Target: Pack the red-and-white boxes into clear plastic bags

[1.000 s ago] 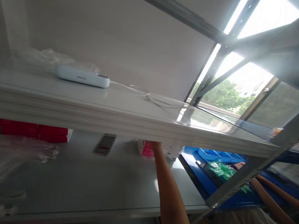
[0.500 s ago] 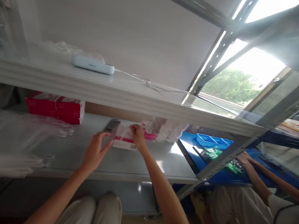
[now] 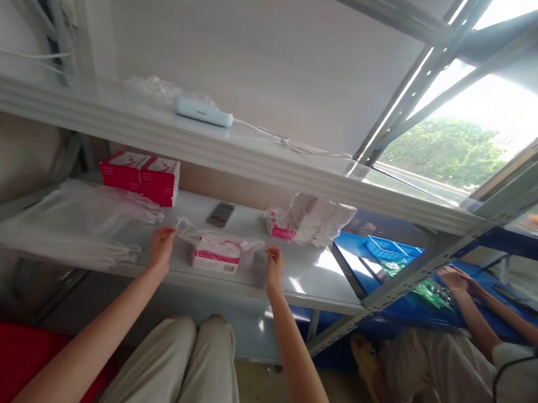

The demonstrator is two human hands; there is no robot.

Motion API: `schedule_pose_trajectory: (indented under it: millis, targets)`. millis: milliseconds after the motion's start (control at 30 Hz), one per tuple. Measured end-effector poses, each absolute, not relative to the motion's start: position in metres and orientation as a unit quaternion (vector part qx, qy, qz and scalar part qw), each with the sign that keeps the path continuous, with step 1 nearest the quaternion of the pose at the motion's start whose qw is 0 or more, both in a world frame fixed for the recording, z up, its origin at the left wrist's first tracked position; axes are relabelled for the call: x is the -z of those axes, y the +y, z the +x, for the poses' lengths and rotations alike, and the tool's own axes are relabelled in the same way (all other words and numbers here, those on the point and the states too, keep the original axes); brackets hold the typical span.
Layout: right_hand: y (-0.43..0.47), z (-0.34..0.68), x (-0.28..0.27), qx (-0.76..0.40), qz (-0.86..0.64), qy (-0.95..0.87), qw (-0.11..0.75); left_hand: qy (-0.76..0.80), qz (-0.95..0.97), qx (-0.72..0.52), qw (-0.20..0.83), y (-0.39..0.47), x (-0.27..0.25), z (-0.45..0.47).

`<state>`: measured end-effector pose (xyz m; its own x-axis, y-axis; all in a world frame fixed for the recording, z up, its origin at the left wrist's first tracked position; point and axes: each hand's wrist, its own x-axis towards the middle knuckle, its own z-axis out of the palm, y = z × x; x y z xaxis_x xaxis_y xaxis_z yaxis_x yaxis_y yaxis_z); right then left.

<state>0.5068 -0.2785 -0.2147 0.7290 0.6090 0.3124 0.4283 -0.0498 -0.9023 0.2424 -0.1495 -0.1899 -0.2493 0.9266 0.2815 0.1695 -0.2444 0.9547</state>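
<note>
A pink-and-white box (image 3: 214, 261) sits on the grey shelf, inside or under a clear plastic bag (image 3: 251, 246) whose ends stretch out to both sides. At the bag's left end, my left hand (image 3: 162, 246) is closed in a pinch. On the other side my right hand (image 3: 274, 270) pinches the right end. Whether the box is fully inside the bag I cannot tell. Behind the box lies a dark, pixelated flat object (image 3: 221, 214), touched by neither hand.
Red-and-white boxes (image 3: 139, 177) are stacked at the back left, beside a pile of clear bags (image 3: 79, 220). A crumpled printed bag (image 3: 322, 222) lies right. A pale blue device (image 3: 204, 112) rests on the upper shelf. At right, a co-worker's hands (image 3: 456, 279) work by green packets.
My left hand has let go of the dark flat object, which now lies behind the box. Both hands have moved apart to the bag's ends, and the view has shifted.
</note>
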Motion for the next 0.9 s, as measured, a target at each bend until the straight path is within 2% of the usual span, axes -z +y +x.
schedule_pose_trajectory:
  millis: [67, 167, 267, 333, 400, 500, 633, 767, 900]
  targets:
    - [-0.290, 0.507, 0.217, -0.012, -0.731, -0.346, 0.588, 0.540, 0.495, -0.633, 0.252, -0.160, 0.193, 0.243]
    - [-0.300, 0.485, 0.193, 0.142, -0.709, -0.424, 0.545, 0.394, 0.705, -0.579, 0.108, -0.182, 0.180, 0.253]
    - [-0.297, 0.451, 0.157, 0.220, -0.642, -0.621, 0.391, 0.213, 0.903, -0.371, -0.036, -0.197, 0.162, 0.265]
    - [-0.290, 0.434, 0.145, 0.229, -0.600, -0.717, 0.271, 0.212, 0.931, -0.282, -0.098, -0.201, 0.157, 0.269]
    - [-0.282, 0.428, 0.146, 0.234, -0.587, -0.754, 0.177, 0.240, 0.930, -0.247, -0.131, -0.203, 0.159, 0.267]
    - [-0.280, 0.431, 0.162, 0.238, -0.618, -0.741, 0.108, 0.261, 0.930, -0.229, -0.121, -0.211, 0.172, 0.253]
    - [-0.298, 0.439, 0.176, 0.182, -0.669, -0.716, 0.081, 0.378, 0.900, -0.208, -0.058, -0.224, 0.193, 0.229]
    - [-0.317, 0.436, 0.188, 0.148, -0.722, -0.668, 0.103, 0.479, 0.852, -0.212, 0.001, -0.225, 0.215, 0.220]
    - [-0.318, 0.426, 0.213, 0.150, -0.773, -0.595, 0.162, 0.483, 0.826, -0.286, 0.047, -0.214, 0.238, 0.226]
